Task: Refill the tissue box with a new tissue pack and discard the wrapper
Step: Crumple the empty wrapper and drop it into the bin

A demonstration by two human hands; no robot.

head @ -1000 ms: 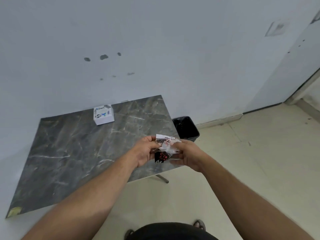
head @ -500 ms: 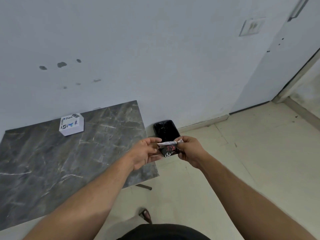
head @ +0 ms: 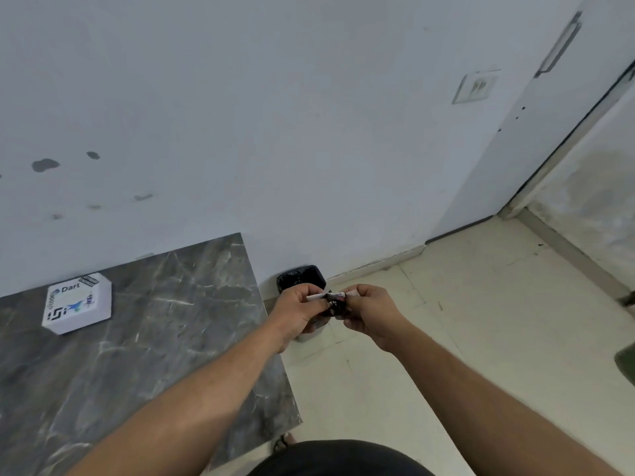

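A crumpled plastic wrapper (head: 332,299), clear with white and dark red print, is pinched between my left hand (head: 298,312) and my right hand (head: 369,312). Both hands hold it over a small black bin (head: 299,278) that stands on the floor against the wall, just right of the table. The bin's front is hidden behind my hands. A white tissue box (head: 78,302) with "Dart" printed on top lies on the dark marble table (head: 154,338) near the wall, far left of my hands.
Pale tiled floor (head: 464,338) spreads to the right of the table. A white door with a handle (head: 560,46) and its frame stand at the far right. A wall switch (head: 476,86) sits on the grey wall. My foot shows below the table's corner.
The view has swung right and I have stepped closer to the bin. Both hands carried the wrapper off the table's edge to above the bin and folded it smaller.
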